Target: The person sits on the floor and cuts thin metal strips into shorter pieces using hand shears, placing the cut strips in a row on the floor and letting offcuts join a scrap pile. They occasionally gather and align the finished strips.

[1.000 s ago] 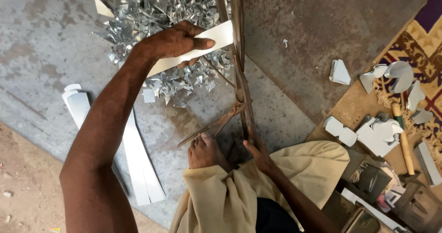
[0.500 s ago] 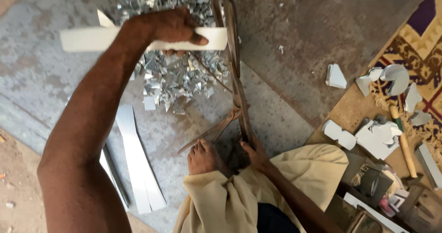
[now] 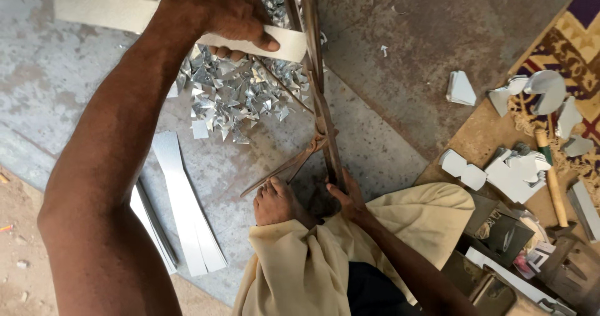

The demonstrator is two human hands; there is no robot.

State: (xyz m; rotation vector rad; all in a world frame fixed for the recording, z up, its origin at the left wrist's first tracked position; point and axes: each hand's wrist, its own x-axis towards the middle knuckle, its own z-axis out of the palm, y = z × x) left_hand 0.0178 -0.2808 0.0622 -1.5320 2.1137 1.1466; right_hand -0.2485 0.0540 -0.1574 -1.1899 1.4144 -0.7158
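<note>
My left hand [image 3: 212, 16] grips a long pale metal strip [image 3: 94, 10] and holds it level, its right end touching the blades of large rusty shears [image 3: 315, 85]. The shears lie along the grey floor, blades pointing away from me. My right hand [image 3: 350, 200] is closed on the shears' upper handle close to my lap. My bare foot [image 3: 275, 203] rests on the lower handle [image 3: 284, 169]. Under the strip lies a pile of small shiny cut metal pieces [image 3: 237, 91].
Several more pale strips [image 3: 184, 210] lie on the floor at the left. At the right, cut white sheet shapes [image 3: 519, 172], a wooden-handled tool [image 3: 550, 178] and other tools sit on a patterned mat [image 3: 575, 47]. One white offcut [image 3: 461, 89] lies by itself.
My left hand has moved up and left with the strip. The strip has turned from slanted to level, and its end now meets the shear blades. The right hand and foot have stayed put.
</note>
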